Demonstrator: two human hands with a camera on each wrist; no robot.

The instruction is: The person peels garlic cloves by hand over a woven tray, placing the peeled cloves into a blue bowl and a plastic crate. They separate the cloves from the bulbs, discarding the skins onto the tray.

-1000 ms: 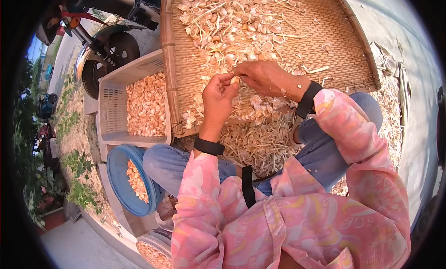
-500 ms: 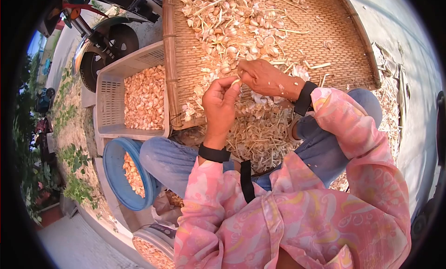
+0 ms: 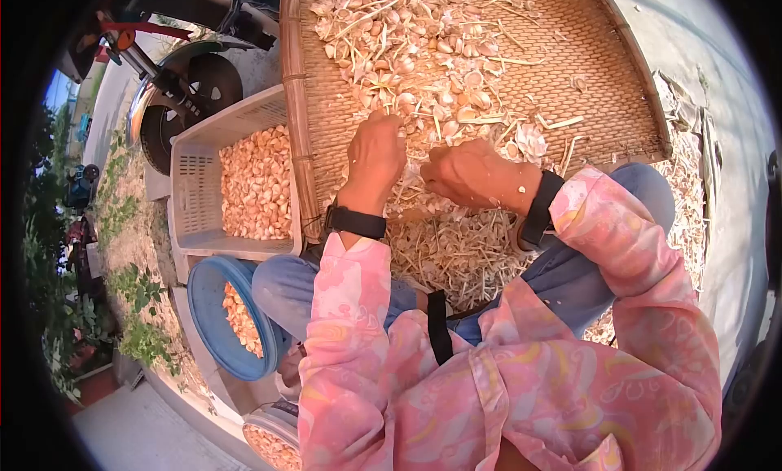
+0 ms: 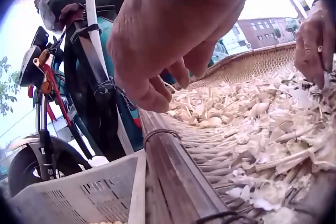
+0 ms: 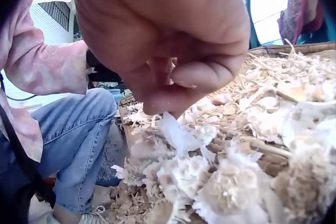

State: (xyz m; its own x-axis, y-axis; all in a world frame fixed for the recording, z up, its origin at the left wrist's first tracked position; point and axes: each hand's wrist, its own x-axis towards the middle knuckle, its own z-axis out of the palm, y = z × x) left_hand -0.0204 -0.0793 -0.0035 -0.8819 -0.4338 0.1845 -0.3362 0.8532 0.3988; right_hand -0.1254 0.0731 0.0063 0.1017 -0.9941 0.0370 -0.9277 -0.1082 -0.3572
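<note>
My left hand [image 3: 376, 155] reaches over the left part of a woven bamboo tray [image 3: 603, 105], its fingers bent down toward loose garlic cloves [image 3: 407, 52]. In the left wrist view those fingers [image 4: 163, 95] hang over the garlic; I cannot tell whether they hold a clove. Closer to the tray's near edge, my right hand [image 3: 476, 174] has its thumb and fingertips together. A white flake of garlic skin [image 5: 176, 136] hangs from those fingertips in the right wrist view. Papery skins and garlic root ends [image 5: 226, 187] lie beneath it.
Left of the tray stands a pale plastic crate [image 3: 191, 202] of garlic cloves. A blue bucket [image 3: 213, 304] and another container with cloves [image 3: 273, 446] stand nearer. Dry stalks [image 3: 464, 259] cover the ground between the legs. A motorbike wheel [image 3: 216, 80] is beyond the crate.
The hands were together at a pale clove and have parted. My left hand has moved forward over the garlic; the right has dropped slightly toward the near edge.
</note>
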